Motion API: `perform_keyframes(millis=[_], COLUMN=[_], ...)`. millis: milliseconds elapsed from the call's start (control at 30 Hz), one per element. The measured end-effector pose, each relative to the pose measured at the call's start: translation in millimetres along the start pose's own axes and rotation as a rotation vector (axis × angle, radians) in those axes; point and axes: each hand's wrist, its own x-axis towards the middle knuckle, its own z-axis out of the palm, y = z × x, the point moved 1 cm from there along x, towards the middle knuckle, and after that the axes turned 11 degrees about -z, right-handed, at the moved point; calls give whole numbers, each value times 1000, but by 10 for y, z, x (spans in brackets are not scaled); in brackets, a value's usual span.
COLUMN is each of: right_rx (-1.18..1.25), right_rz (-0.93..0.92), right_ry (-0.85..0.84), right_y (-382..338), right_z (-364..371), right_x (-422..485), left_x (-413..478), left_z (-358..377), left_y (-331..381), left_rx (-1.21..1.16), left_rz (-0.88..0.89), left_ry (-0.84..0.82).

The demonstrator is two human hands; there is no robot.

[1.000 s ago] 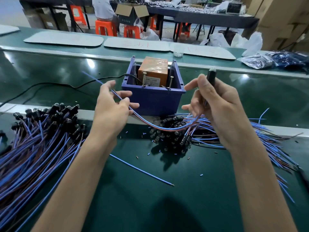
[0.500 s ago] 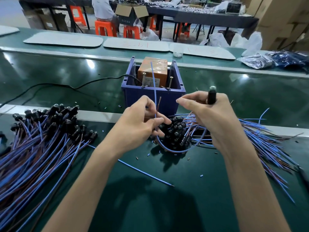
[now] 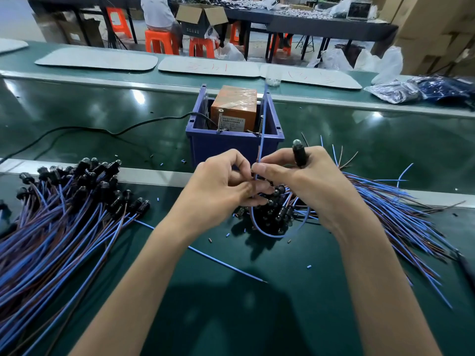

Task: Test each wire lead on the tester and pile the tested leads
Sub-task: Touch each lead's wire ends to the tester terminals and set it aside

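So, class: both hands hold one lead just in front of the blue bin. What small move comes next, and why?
Probably lift the wire ends forward onto the two upright screws of the orange tester. The left hand and right hand pinch the ends upright just short of the blue bin, not yet touching the screws.

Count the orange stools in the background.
3 show. One is under the seated person, one just right of it, and one farther left by the table legs. Orange bits behind the far tables may be more.
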Motion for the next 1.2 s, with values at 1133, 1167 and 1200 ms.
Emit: perform_keyframes(millis=[1133,1167,1200], right_rx=[42,47,52], right_rz=[39,45,49], right_ry=[212,219,225], right_y=[90,104,117], right_z=[-97,-95,-88], right_x=[71,74,78], left_x=[131,136,143], left_z=[-214,-229,-242], left_y=[-122,-135,-146], left_rx=[24,35,46], left_rz=[208,201,193], left_ry=[607,619,630])
